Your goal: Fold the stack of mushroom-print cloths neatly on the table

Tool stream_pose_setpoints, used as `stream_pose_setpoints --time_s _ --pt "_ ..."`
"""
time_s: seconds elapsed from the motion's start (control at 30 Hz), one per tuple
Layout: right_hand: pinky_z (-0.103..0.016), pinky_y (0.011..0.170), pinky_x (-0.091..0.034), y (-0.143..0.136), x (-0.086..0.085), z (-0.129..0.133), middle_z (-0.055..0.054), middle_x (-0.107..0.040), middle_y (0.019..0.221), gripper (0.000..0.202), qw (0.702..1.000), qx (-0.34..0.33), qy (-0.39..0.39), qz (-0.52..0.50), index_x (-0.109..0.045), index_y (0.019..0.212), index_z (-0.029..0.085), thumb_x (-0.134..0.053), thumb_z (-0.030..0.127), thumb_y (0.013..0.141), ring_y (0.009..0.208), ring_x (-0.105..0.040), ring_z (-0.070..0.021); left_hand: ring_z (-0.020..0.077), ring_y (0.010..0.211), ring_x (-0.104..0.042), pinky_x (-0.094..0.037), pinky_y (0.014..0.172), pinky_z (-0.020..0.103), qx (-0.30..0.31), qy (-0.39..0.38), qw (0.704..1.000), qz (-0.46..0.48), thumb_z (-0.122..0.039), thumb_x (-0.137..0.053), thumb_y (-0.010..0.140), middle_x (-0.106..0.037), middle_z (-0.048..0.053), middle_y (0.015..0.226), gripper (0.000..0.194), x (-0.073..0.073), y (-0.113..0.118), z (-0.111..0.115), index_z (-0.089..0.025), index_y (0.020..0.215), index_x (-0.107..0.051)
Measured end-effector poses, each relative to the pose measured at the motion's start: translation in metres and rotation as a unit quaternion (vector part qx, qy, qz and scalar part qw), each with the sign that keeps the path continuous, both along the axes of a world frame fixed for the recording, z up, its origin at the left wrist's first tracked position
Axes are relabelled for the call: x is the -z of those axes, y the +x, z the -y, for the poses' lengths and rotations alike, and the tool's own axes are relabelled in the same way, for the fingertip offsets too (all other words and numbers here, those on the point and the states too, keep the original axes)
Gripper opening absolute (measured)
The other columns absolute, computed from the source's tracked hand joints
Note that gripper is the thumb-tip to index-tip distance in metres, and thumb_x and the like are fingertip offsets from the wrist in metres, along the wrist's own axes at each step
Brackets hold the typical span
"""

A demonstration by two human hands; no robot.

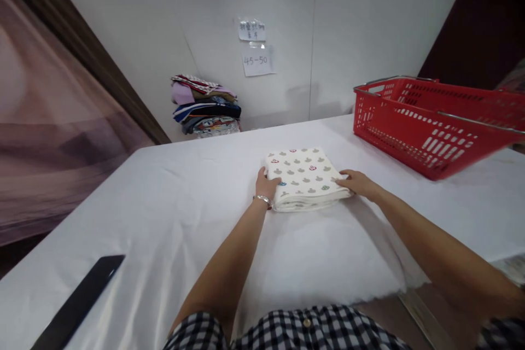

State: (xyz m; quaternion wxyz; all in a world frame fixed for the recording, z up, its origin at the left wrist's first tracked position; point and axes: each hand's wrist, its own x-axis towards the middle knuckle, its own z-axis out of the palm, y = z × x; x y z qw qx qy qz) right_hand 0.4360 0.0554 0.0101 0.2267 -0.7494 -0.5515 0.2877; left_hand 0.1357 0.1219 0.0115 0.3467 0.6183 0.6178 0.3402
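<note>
Cloth [304, 175] on tbl [164, 191]; basket [414, 145] to R; clothes pile [207, 105] behind, to L.

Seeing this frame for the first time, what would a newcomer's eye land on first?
Probably the bright red basket on the right side of the white table. Next, the folded patterned cloth near the middle, with the left grip and right grip at its sides. Then the colorful clothes pile by the wall, beyond the table's far edge.
</note>
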Motion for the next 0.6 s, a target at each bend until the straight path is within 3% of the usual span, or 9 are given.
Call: stream_pose_setpoints --time_s 0.13,0.27,0.37,0.47,0.6 --pt "-0.026 0.053 -0.044 -0.02 0.009 0.024 -0.005 -0.067 0.082 0.065 0.997 -0.052 -0.043 -0.035 -0.044 0.133 0.02 -0.059 0.047 0.076 0.058 -0.059 -0.0155 0.0213 0.104 -0.06 -0.047 0.091 0.032 -0.028 -0.066 0.997 0.016 -0.016 -0.068 0.066 -0.061 0.011 0.118 0.069 -0.003 -0.029 0.01 -0.017 0.13 -0.042" --pt "-0.034 0.069 -0.047 -0.028 -0.003 0.027 -0.009 -0.067 0.093 0.066 0.991 -0.094 -0.028 0.095 -0.042 0.134 0.02 -0.058 0.047 0.076 0.08 -0.064 -0.0244 0.0224 0.111 -0.057 -0.044 0.095 0.034 -0.004 -0.068 0.998 -0.011 -0.02 -0.068 0.067 -0.059 0.009 0.123 0.066 0.009 -0.044 0.017 -0.02 0.129 -0.044" --pt "-0.04 0.09 -0.042 -0.044 -0.023 0.011 -0.013 -0.058 0.12 0.058 0.976 -0.114 0.066 0.174 -0.047 0.13 0.02 -0.057 0.041 0.077 0.111 -0.054 -0.0301 0.0261 0.125 -0.044 -0.036 0.103 0.038 0.016 -0.04 0.998 -0.054 -0.033 -0.065 0.072 -0.046 0.012 0.137 0.065 0.004 -0.041 0.009 -0.02 0.132 -0.042" --pt "-0.037 0.104 -0.031 -0.082 -0.036 -0.012 -0.01 -0.041 0.141 0.055 0.956 -0.158 0.183 0.166 -0.039 0.136 0.019 -0.047 0.036 0.084 0.129 -0.037 -0.0248 0.0247 0.137 -0.024 -0.024 0.11 0.037 0.043 0.015 0.991 -0.129 -0.045 -0.05 0.082 -0.027 0.013 0.149 0.062 -0.01 -0.03 -0.007 -0.017 0.136 -0.037" --pt "-0.036 0.11 -0.021 -0.129 -0.028 -0.048 -0.012 -0.025 0.15 0.058 0.937 -0.217 0.202 0.182 -0.033 0.14 0.013 -0.037 0.042 0.089 0.138 -0.019 -0.0238 0.0233 0.141 -0.007 -0.016 0.113 0.043 0.089 0.045 0.955 -0.281 -0.05 -0.034 0.088 -0.009 0.009 0.154 0.063 -0.017 -0.012 -0.027 -0.017 0.141 -0.029"
